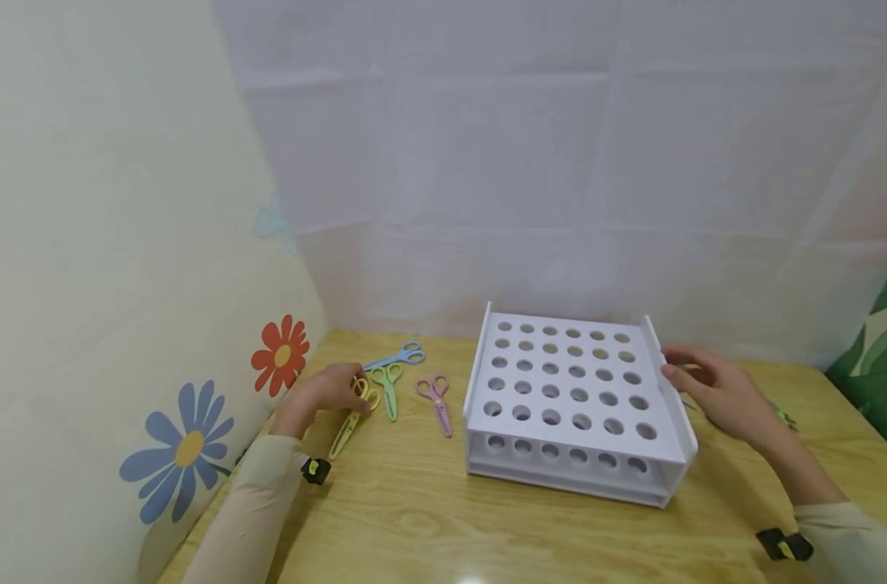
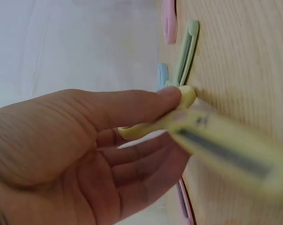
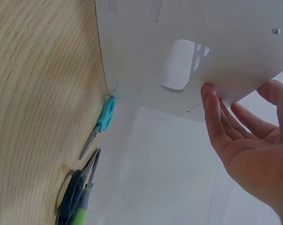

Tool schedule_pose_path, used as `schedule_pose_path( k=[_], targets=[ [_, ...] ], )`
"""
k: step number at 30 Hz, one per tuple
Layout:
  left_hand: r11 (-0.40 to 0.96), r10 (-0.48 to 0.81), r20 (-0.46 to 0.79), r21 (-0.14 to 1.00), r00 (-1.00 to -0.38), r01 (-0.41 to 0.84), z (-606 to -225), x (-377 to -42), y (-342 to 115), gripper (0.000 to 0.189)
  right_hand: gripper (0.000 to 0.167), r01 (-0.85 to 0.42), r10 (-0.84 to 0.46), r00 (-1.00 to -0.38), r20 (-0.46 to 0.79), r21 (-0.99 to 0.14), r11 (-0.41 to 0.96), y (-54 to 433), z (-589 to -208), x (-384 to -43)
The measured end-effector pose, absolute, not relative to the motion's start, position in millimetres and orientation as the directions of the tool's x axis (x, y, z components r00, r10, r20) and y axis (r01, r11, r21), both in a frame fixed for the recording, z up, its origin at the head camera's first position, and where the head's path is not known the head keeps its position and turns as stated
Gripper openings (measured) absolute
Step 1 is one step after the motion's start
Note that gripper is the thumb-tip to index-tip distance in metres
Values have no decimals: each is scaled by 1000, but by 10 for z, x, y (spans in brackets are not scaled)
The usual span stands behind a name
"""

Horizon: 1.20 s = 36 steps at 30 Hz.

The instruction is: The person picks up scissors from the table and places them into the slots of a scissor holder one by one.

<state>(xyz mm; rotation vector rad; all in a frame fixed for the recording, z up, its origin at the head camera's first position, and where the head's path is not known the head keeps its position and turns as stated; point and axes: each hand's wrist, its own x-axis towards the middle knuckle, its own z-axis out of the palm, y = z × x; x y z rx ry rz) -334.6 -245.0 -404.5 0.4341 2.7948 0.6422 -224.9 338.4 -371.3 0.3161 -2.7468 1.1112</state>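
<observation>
Left wrist view: the left hand (image 2: 92, 150) has thumb and fingers closed around the handle of the yellow scissors (image 2: 221, 143), their blurred tip slanting away from the palm. Its forearm reaches in from the lower left. Head view: the held pair is left of the green scissors (image 1: 389, 393), near the blue scissors (image 1: 399, 357); pink scissors (image 1: 436, 397) lie farther right. The right hand (image 3: 251, 145), fingers loosely extended and spread, touches the side and upper edge of the white holed rack (image 1: 566, 405), its forearm angled from the lower right. Beyond are teal-handled scissors (image 3: 105, 117) on the wooden table (image 1: 414, 527).
</observation>
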Motion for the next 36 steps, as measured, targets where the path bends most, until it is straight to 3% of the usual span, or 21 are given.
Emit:
schedule_pose_path(
  k=[15, 28, 36],
  targets=[
    [802, 412, -11, 478, -911, 357, -3916, -3374, -2353, 26, 56, -237, -108, -968, 229, -670, 703, 3376, -3735, -2221],
    [481, 579, 171, 718, -797, 503, -3360, -2946, -2018, 25, 54, -247, -110, -965, 238, -689, 682, 3245, -3760, -2199],
    [398, 580, 223, 762, -784, 511, -3039, -2761, -1818, 27, 54, -246, -100, -964, 245, -689, 682, 3187, -3749, -2254]
  ],
)
